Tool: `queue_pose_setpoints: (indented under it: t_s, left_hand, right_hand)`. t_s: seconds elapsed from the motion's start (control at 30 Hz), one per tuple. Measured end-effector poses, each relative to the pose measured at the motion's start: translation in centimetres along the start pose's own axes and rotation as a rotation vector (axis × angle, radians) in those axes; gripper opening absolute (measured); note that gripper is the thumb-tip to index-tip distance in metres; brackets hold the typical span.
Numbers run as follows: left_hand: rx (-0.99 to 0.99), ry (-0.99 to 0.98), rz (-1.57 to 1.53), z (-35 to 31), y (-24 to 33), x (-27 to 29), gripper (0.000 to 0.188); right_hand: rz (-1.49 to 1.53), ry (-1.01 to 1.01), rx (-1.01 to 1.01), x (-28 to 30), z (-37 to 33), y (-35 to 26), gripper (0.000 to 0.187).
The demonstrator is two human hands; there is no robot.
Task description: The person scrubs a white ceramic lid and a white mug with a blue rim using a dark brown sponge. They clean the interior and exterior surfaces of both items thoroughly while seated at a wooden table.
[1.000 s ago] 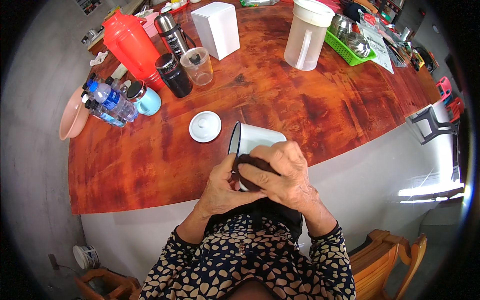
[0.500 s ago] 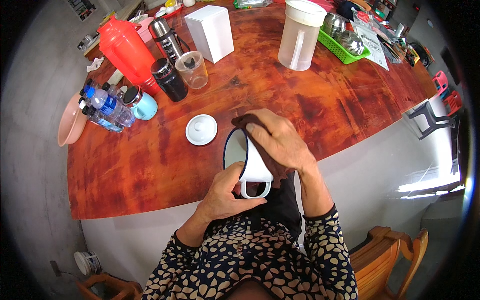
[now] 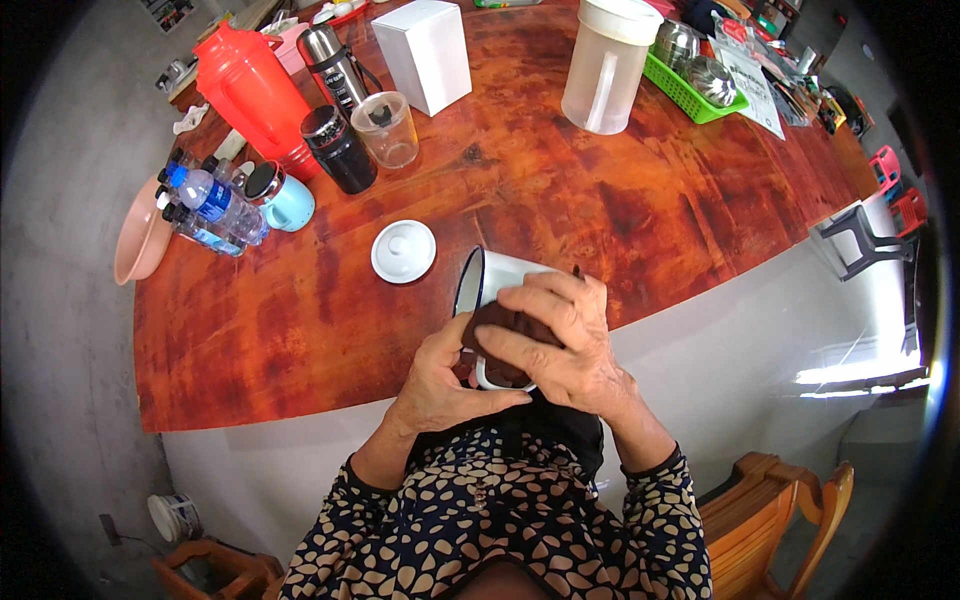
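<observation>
A white enamel mug with a dark blue rim lies tilted on its side in front of me, its mouth facing left. My left hand grips it from below, near the rim and handle. In my right hand a dark brown cloth is bunched and pressed against the mug's side, over the handle. The cloth and fingers hide most of the handle. On the table to the upper left of the mug rests a white lid with a round knob.
The reddish-brown table holds a red thermos jug, water bottles, a light blue mug, a black flask, a clear cup, a white box, a plastic pitcher and a green basket. A wooden chair stands at lower right.
My right hand with the cloth has moved from the mug's far side down toward me, onto the handle side. The left hand keeps its hold, and the mug has turned slightly.
</observation>
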State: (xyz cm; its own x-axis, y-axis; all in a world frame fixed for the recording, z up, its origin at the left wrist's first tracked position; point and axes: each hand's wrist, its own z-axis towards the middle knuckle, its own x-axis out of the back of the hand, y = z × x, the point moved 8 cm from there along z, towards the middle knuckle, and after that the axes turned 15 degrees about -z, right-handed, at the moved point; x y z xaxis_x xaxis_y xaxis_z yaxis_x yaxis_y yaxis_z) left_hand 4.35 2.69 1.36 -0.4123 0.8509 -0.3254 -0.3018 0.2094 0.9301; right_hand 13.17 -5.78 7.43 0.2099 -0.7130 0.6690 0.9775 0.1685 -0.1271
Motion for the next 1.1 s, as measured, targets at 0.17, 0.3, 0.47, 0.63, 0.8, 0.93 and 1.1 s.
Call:
queue_pose_setpoints:
  t_s: [0.17,0.3,0.47,0.63,0.8,0.93,1.1]
  left_hand:
    - [0.038,-0.054,0.047,-0.2,0.5,-0.4,0.064]
    - [0.105,-0.134,0.125,-0.7,0.0,-0.9,0.075]
    - [-0.102,-0.225,0.490,-0.4,1.6,-2.0,0.070]
    - [0.040,0.020,-0.027,-0.2,-0.9,0.0,0.068]
    - [0.073,0.050,-0.085,0.0,-0.4,0.3,0.064]
    - [0.059,0.097,-0.110,0.1,-0.2,0.9,0.063]
    - [-0.088,0.180,0.094,0.7,1.1,1.4,0.065]
  right_hand:
    - [0.162,-0.031,-0.179,0.5,2.5,2.2,0.039]
    - [0.523,-0.160,-0.395,-1.5,2.8,5.2,0.036]
    - [0.834,-0.342,-0.712,-4.8,1.0,7.7,0.034]
    - [0.410,-0.019,-0.386,-1.9,1.0,5.8,0.035]
    - [0.136,0.024,-0.179,-0.2,0.2,2.6,0.036]
    - [-0.068,-0.011,-0.074,-0.1,-1.3,1.0,0.035]
    - [0.199,-0.080,-0.281,0.6,-2.8,2.0,0.033]
